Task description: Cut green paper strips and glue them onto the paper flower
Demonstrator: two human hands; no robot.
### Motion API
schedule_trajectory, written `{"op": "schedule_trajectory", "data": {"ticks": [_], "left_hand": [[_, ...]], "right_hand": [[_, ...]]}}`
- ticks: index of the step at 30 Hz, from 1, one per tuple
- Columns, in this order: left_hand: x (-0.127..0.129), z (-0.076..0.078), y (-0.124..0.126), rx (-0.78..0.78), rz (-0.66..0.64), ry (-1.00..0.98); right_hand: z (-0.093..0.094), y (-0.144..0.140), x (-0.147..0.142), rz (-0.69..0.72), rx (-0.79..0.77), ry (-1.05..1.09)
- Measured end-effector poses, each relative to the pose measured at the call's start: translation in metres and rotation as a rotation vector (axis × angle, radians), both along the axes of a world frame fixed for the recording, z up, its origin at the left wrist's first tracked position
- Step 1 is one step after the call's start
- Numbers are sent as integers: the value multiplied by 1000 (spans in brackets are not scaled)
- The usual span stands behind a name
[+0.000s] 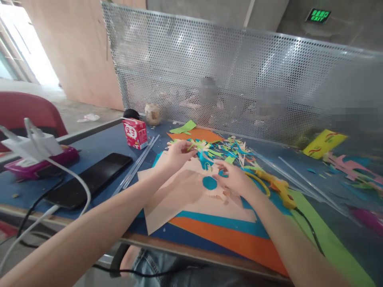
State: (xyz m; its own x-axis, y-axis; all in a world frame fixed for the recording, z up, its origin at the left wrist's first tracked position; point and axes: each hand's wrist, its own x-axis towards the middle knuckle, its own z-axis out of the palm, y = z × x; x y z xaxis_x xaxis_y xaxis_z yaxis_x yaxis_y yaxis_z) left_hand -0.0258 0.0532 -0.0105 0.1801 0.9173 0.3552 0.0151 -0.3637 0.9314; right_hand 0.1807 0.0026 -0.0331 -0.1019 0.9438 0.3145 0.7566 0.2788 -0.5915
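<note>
My left hand (178, 154) pinches a small strip of cut paper at the edge of a pile of coloured paper scraps (230, 150). My right hand (234, 178) rests fingers-down on a cream paper flower cutout with a blue round centre (210, 183). The flower lies on a beige paper sheet (179, 199) stacked over blue, orange (239, 243) and green sheets on the blue table (98, 143).
A yellow glue gun (277, 187) with a black cord lies right of my right hand. A black phone (89, 179), a white charger (32, 145), a red-and-white carton (135, 133) and clear glue sticks (137, 165) sit left. A perforated metal screen (239, 79) backs the table.
</note>
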Motion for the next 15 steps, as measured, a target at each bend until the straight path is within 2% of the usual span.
{"op": "schedule_trajectory", "data": {"ticks": [3, 5, 11, 13, 15], "left_hand": [[0, -3, 3, 22, 3, 28], [0, -4, 4, 32, 9, 37], [0, -4, 9, 25, 123, 0], [-1, -4, 10, 22, 142, 10], [-2, -4, 10, 20, 142, 36]], "right_hand": [[3, -2, -5, 47, 81, -37], [11, -7, -8, 86, 196, -23], [36, -31, -7, 53, 778, -1], [39, -37, -8, 193, 814, -118], [40, -40, -10, 395, 717, -261]]}}
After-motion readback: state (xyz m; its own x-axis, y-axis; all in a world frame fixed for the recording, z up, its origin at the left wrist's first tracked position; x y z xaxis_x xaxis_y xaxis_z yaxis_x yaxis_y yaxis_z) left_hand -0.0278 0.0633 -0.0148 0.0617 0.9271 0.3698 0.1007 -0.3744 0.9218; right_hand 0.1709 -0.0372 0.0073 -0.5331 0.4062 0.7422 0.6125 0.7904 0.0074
